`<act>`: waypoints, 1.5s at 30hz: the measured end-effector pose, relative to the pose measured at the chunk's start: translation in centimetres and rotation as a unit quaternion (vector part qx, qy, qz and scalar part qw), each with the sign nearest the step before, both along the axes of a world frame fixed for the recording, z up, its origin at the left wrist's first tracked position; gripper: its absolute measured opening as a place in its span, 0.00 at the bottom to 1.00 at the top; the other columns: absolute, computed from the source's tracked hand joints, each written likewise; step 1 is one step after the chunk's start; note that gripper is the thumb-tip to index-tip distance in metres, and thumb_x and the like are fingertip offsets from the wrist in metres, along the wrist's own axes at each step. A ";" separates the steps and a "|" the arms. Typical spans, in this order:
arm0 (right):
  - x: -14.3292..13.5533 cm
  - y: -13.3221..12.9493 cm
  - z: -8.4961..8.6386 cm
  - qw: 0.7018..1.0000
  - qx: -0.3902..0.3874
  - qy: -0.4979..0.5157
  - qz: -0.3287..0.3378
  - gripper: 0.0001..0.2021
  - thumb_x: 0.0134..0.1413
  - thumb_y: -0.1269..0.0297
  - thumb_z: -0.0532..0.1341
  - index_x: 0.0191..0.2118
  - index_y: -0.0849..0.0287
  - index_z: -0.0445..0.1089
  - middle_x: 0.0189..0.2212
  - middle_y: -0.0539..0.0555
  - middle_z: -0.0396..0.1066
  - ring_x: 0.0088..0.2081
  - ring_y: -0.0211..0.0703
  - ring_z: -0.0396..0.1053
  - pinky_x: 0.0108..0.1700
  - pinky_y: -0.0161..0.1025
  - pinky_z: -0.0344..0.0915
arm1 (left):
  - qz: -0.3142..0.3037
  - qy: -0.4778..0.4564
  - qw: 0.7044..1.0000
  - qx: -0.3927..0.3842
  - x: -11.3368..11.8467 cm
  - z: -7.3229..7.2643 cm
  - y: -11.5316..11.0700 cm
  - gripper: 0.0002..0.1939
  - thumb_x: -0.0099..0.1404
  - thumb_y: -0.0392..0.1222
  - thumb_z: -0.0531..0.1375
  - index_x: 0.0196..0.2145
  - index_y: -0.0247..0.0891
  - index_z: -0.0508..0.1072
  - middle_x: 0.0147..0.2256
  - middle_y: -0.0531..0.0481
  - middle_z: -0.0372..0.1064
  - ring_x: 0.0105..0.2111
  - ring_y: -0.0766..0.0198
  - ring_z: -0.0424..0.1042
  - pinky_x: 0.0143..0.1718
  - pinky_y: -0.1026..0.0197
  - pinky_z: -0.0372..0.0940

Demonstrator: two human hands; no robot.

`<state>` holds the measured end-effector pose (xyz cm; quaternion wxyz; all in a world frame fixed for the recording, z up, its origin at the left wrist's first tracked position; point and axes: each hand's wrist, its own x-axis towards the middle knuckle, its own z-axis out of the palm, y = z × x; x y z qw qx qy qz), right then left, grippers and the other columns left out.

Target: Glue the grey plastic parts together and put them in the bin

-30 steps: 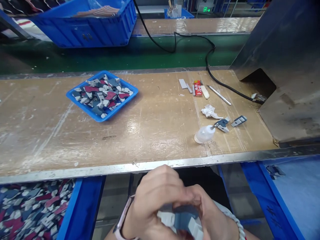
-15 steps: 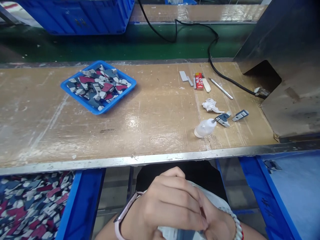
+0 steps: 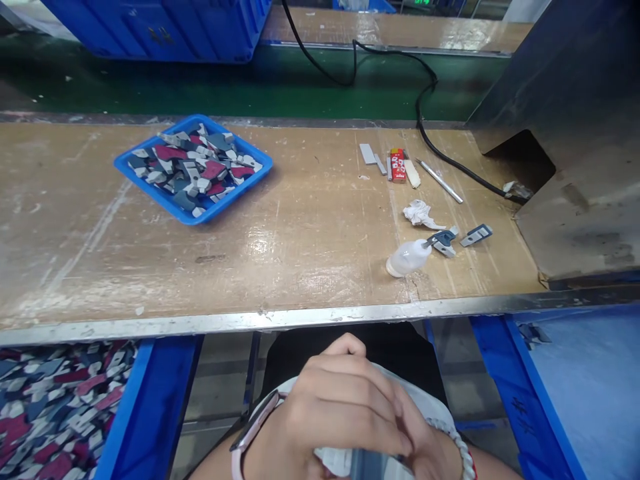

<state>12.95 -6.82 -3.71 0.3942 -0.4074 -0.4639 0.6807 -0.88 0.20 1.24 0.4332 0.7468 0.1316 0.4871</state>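
Observation:
Over my lap, below the table's front edge, my two hands are pressed together. My left hand, with a pink-banded watch on the wrist, curls its fingers across the front. Beside it on the right is my right hand, wearing a braided white bracelet; its fingers are mostly hidden behind the left. Both close around a grey-and-white plastic piece, only partly visible beneath the fingers at the bottom edge. On the table ahead, a white squeeze bottle has its tip by a similar grey-and-white piece.
A blue tray of grey, white and maroon pieces sits on the table. Further right lie crumpled tissue, a red box, a metal pen-like tool and a black cable. Blue bins flank my lap.
The view has shifted slightly. My hands stay clasped together, and the dark grey part of the held piece shows a little differently under the fingers. Objects on the table have not moved.

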 end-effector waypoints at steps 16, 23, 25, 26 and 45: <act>2.0 2.0 4.8 0.983 0.092 -0.134 -0.084 0.28 0.58 0.33 0.58 0.28 0.56 0.70 0.22 0.52 0.64 0.28 0.45 0.65 0.31 0.39 0.67 | 0.076 0.272 0.953 0.114 -1.7 1.0 -0.7 0.15 0.78 0.48 0.51 0.42 0.35 0.73 0.34 0.52 0.79 0.30 0.65 0.79 0.32 0.60 0.69; 3.4 -2.0 4.3 0.949 0.145 -0.279 -0.020 0.25 0.72 0.47 0.46 0.28 0.55 0.65 0.22 0.51 0.63 0.24 0.41 0.62 0.31 0.38 0.66 | 0.015 0.279 0.959 0.055 -1.7 -0.2 -1.8 0.17 0.78 0.48 0.48 0.39 0.35 0.70 0.28 0.52 0.73 0.25 0.67 0.72 0.27 0.62 0.63; 3.5 -2.7 3.6 0.935 0.165 -0.314 -0.002 0.26 0.74 0.49 0.42 0.29 0.55 0.63 0.22 0.50 0.63 0.22 0.39 0.61 0.30 0.37 0.65 | 0.008 0.275 0.960 0.055 -1.8 -0.5 -2.0 0.18 0.78 0.48 0.48 0.38 0.35 0.71 0.27 0.52 0.71 0.23 0.66 0.70 0.25 0.61 0.60; 3.5 -2.9 3.1 0.929 0.177 -0.324 0.001 0.26 0.74 0.49 0.41 0.29 0.55 0.63 0.22 0.50 0.63 0.22 0.39 0.61 0.30 0.36 0.64 | 0.006 0.274 0.960 0.053 -1.8 -0.7 -2.0 0.19 0.78 0.48 0.48 0.38 0.35 0.71 0.26 0.52 0.70 0.22 0.66 0.69 0.25 0.61 0.59; 2.5 1.2 4.5 0.901 0.250 -0.354 -0.023 0.26 0.64 0.37 0.53 0.26 0.55 0.64 0.18 0.50 0.62 0.23 0.42 0.66 0.26 0.35 0.66 | -0.018 0.253 0.967 0.017 -1.7 -1.2 -1.7 0.21 0.78 0.49 0.45 0.36 0.34 0.71 0.23 0.53 0.62 0.20 0.65 0.61 0.22 0.60 0.53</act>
